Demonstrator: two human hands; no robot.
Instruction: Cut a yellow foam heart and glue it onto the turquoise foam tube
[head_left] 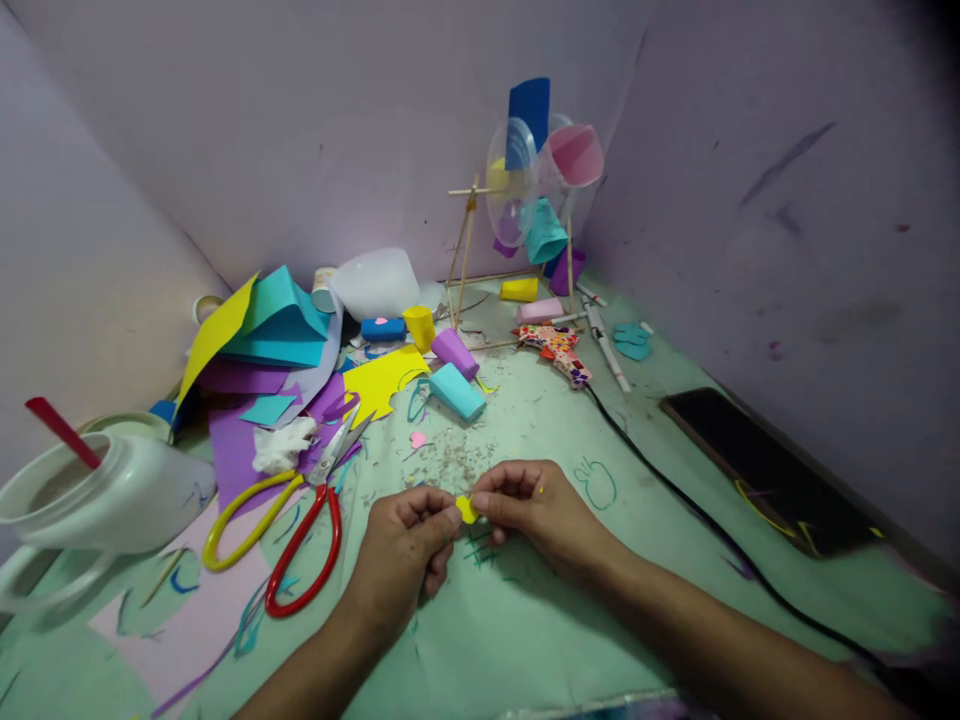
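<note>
A small yellow paper piece (466, 509) is pinched between my two hands over the green tabletop (510, 640). My left hand (409, 545) grips its left side between thumb and forefinger. From the other side, my right hand (536, 510) holds its right edge the same way. The fingers cover most of the outline, so its full shape cannot be made out. Left of my left hand lie scissors (322, 490) with one yellow and one red handle, blades apart. A tiny pink paper heart (418, 439) rests beyond my hands.
At the back stands a stick frame (463, 265) carrying a clear plastic wheel (512, 185) with coloured paper cups. A flower-patterned glue gun (559, 350) trails a black cord (675, 500). A phone (757, 465) lies right; a white jug (142, 490) and coloured paper (285, 320) sit left.
</note>
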